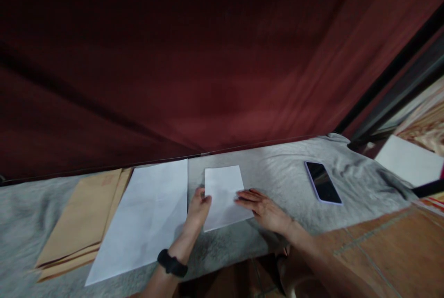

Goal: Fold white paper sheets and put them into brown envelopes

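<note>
Head view: both hands lie flat, no closed grip, left hand (198, 205) at the folded paper's (224, 187) left edge, right hand (265, 207) on its lower right corner, pinning it to the grey-clothed surface (284, 168). Pressing evenly along the edge should keep the crease sharp.

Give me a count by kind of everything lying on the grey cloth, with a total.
White paper: 2, the folded sheet under the left hand and right hand, and the larger sheet
Brown envelope stack: 1
Phone: 1
Total: 4
</note>
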The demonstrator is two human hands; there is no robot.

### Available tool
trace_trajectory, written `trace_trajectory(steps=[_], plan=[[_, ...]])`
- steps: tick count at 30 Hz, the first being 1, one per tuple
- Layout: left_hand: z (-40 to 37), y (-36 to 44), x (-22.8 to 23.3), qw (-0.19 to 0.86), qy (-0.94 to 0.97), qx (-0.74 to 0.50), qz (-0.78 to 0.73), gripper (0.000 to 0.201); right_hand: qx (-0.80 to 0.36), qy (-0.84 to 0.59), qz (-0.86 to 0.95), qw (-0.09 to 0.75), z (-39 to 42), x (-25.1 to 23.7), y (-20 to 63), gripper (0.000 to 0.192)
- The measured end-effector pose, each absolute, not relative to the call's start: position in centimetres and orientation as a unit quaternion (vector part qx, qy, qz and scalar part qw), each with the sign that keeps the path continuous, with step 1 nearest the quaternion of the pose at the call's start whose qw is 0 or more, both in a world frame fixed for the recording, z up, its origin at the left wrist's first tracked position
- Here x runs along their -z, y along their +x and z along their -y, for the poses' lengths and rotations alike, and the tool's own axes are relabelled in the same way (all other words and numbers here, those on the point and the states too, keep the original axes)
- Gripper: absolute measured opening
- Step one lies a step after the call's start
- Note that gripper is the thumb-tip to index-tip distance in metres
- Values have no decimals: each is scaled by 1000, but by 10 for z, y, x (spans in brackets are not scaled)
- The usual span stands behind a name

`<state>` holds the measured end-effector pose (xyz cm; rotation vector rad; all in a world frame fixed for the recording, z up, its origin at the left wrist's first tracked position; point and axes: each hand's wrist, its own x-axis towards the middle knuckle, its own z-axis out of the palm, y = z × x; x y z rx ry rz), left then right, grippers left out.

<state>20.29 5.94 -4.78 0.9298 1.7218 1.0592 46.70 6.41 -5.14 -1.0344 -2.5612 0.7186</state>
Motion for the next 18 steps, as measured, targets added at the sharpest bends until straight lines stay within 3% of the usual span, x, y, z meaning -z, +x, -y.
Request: trace_trajectory(steps=[3, 5, 9, 11, 14, 18], plan=[[-55, 200, 38, 319, 477, -418, -705, 38, -266, -352, 884, 156, -68, 49, 472, 72], [-49, 194, 30, 290, 545, -413, -670, 42, -278, -349, 881, 158, -70, 46, 475, 69], [-30, 182, 18, 414, 671, -286, -544, 47, -292, -349, 877, 150, -70, 41, 477, 60], [-20, 178, 14, 464, 717, -182, -487, 63, -294, -352, 876, 152, -70, 40, 476, 56], [-11, 177, 17, 441, 762, -106, -462, 91, -291, -353, 876, 155, -69, 38, 476, 50], [-18, 171, 30, 375, 749, -172, -518, 54, -290, -360, 872, 160, -67, 36, 474, 44]])
